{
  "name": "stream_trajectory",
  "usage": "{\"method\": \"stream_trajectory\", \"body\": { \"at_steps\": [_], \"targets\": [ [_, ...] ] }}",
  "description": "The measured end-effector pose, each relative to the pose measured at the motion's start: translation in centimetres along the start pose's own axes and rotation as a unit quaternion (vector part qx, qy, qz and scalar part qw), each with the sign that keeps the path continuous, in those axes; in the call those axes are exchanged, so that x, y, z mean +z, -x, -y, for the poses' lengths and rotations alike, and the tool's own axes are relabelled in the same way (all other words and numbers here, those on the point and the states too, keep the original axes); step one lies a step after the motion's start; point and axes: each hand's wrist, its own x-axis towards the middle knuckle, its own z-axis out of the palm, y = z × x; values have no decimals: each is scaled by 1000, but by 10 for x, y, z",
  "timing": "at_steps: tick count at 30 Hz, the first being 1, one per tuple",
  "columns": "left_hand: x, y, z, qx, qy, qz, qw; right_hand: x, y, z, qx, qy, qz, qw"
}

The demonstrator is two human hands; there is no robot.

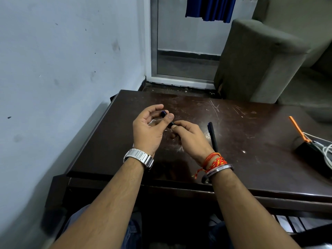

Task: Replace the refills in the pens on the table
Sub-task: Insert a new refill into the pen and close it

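As seen from the head camera, both hands are raised just above the dark, scratched desk (251, 159) and meet on one dark pen (163, 114).

Left hand (148, 128): palm turned up, thumb and curled fingers pinching the pen's thicker, blue-tinted end.

Right hand (191, 136): fingertips closed on the pen's narrow end, just beside the left thumb. The hands cover the pen's middle, so I cannot tell whether it is whole or partly apart.

A second black pen (213, 136) lies flat on the desk just right of the right hand, pointing away from the person.

Left wrist carries a metal wristwatch (139, 157). Right wrist carries red-orange threads (214, 159) and a metal bangle (221, 168).

Far right of the desk: an orange stick-shaped item (296, 129), its lower end at a black box (308, 152), with white cables (325, 150) beside it.
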Motion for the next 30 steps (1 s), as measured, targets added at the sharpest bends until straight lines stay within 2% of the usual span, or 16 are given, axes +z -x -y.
{"method": "stream_trajectory", "body": {
  "at_steps": [3,5,11,22,26,30],
  "targets": [
    [-1,2,-2,-9,-21,28,999,3,5,7,21,-69,15,997],
    [-1,4,-4,-5,-32,58,998,5,6,11,54,-71,15,996],
    [4,12,-5,-28,-68,125,989,10,2,13,142,-115,-40,982],
    [5,11,1,-46,-65,111,991,14,-5,4,137,-152,-66,977],
    [3,11,9,-113,-154,117,975,19,-13,-7,135,-200,-64,968],
    [0,12,11,-128,-216,123,960,25,-17,-18,149,-260,-67,952]
  ]
}}
